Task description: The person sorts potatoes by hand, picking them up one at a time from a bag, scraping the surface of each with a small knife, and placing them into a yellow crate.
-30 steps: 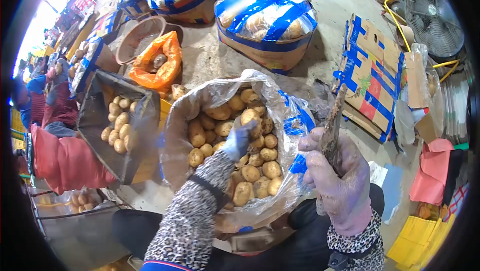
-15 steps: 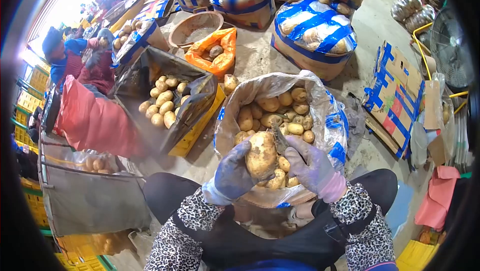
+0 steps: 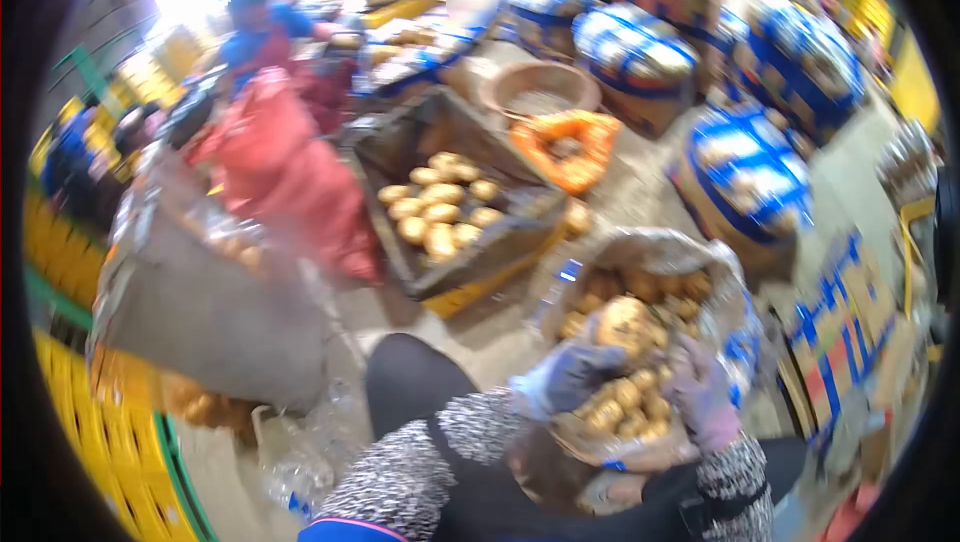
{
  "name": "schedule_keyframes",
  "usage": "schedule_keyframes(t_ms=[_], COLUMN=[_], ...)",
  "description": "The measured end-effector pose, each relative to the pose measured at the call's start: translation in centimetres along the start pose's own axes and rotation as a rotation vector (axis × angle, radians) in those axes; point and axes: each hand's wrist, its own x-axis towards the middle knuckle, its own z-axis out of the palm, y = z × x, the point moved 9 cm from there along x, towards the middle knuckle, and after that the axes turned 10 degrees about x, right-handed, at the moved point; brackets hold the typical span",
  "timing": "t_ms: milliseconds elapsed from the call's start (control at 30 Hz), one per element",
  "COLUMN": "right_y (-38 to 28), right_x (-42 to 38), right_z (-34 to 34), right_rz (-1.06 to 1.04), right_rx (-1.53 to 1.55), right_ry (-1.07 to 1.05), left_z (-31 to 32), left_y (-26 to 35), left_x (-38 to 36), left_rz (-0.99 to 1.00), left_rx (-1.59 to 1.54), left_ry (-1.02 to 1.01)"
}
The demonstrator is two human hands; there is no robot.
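Gloved and slightly blurred, my left hand (image 3: 572, 374) is closed round a large brown potato (image 3: 626, 328) above a plastic-lined container (image 3: 742, 317) of potatoes. My right hand (image 3: 702, 392) is just right of that potato, over the container's right side, its fingers smeared by motion. A small blade showed at this hand earlier, but I cannot make it out now. Smaller yellow potatoes (image 3: 628, 397) lie below and between my hands inside the liner.
A dark-lined crate (image 3: 375, 177) of potatoes stands left of centre, beside an orange bag (image 3: 568, 174) and a round basin (image 3: 540, 92). Taped potato boxes (image 3: 745, 177) stand behind. A person (image 3: 262, 32) sits at upper left behind a red sack (image 3: 290, 172).
The view has swung left, so the container and my hands appear further right and lower. The large potato is still in my left hand. The picture has become blurred.
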Motion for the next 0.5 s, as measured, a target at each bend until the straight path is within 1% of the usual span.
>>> schedule_keyframes(t_ms=[33,67,100,133,167,267,300,367,433,467,500], right_y=[-0.3,0.9,0.4,0.9,0.4,0.4,0.5,1.9,3.8,0.8,-4.1], right_x=[0.2,0.2,0.5,0.5,1.0,1.1,1.0,1.4,1.7,1.0,-0.6], right_z=[0.2,-0.2,0.4,0.2,0.3,0.4,0.4,0.1,-0.9,-0.3,0.4], right_rz=[0.143,0.071,0.164,0.185,0.126,0.107,0.100,0.080,0.086,0.093,0.094], right_rx=[0.089,0.150,0.305,0.311,0.214,0.218,0.214,0.217,0.213,-0.047,-0.308], right_ry=[0.006,0.044,0.049,0.079,-0.003,0.030,0.037,0.006,0.098,0.083,0.072], left_z=[0.9,1.1,1.2,1.3,1.5,0.5,-1.1,1.3,1.7,1.7,1.7], left_y=[1.6,3.7,5.7,7.8,8.6,13.6,14.9,19.1,21.7,23.1,24.5], left_x=[-0.7,-1.9,-3.1,-4.5,-5.2,-12.0,-14.6,-20.2,-25.8,-28.5,-31.3], left_rz=[0.000,0.109,0.215,0.315,0.221,0.321,0.352,0.489,0.564,0.636,0.704], left_rx=[-0.023,0.144,0.321,0.489,0.147,0.357,0.455,0.483,0.445,0.495,0.546], left_ry=[-0.030,-0.007,0.037,0.098,0.114,0.264,0.353,0.429,0.481,0.547,0.620])
